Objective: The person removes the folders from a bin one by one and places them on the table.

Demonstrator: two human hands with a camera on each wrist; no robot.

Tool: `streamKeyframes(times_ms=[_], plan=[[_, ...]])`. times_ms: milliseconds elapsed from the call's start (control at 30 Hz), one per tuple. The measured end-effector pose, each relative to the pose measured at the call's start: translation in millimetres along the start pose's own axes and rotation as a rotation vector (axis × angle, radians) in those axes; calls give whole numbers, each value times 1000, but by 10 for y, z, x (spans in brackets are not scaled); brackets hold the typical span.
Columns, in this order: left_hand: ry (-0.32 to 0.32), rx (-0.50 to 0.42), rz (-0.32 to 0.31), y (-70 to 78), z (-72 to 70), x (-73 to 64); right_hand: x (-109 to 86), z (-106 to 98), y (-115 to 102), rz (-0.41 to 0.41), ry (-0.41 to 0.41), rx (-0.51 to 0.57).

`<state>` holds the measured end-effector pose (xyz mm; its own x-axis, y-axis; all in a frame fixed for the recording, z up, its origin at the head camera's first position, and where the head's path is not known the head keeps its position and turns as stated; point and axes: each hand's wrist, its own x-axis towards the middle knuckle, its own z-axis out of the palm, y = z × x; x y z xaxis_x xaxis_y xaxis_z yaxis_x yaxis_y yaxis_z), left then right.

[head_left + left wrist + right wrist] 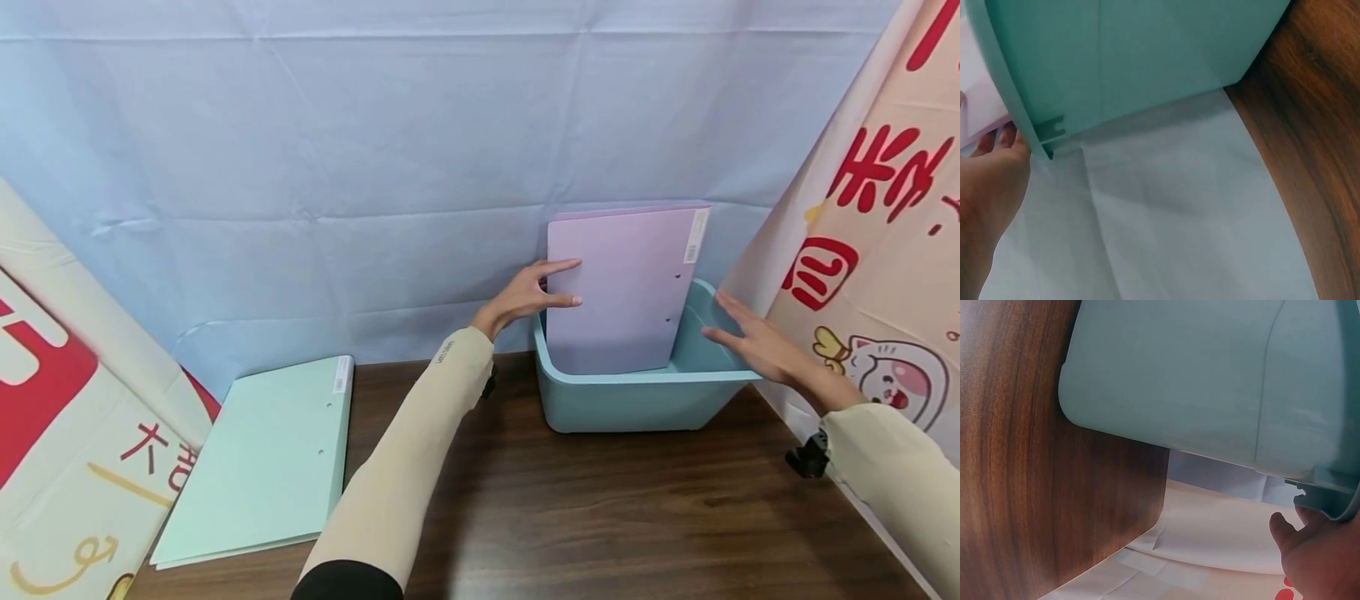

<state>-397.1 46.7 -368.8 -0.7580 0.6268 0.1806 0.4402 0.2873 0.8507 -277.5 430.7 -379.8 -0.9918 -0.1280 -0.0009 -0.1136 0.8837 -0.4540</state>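
Note:
A lilac ring binder [618,292] with a white spine label stands upright in a blue-green plastic bin [630,404]. My left hand [521,293] is at the bin's left end, its index finger and thumb spread apart over the binder's left edge. In the left wrist view, other fingertips [1005,139] show right beside the bin's rim. At the right end is my right hand [761,342], fingers extended over the rim and thumb apart from them. The right wrist view has its fingers [1282,531] close by the rim's notched handle.
A mint-green binder [262,458] lies flat on the dark wooden table [600,508], left of my left forearm. A light blue cloth [405,167] hangs behind. Printed banners [877,250] border the table on both sides.

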Motion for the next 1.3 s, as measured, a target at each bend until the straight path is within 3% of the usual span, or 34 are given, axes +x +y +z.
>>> streamKeyframes(times_ms=[433, 800, 1167, 1300], plan=[[15, -51, 58, 1, 116, 88, -12, -7, -26, -4, 6, -7], [-31, -60, 82, 63, 215, 126, -7, -2, 6, 3, 4, 0], [155, 95, 27, 72, 333, 139, 14, 6, 19, -6, 6, -12], [204, 107, 21, 66, 356, 130, 3, 4, 13, -10, 8, -9]])
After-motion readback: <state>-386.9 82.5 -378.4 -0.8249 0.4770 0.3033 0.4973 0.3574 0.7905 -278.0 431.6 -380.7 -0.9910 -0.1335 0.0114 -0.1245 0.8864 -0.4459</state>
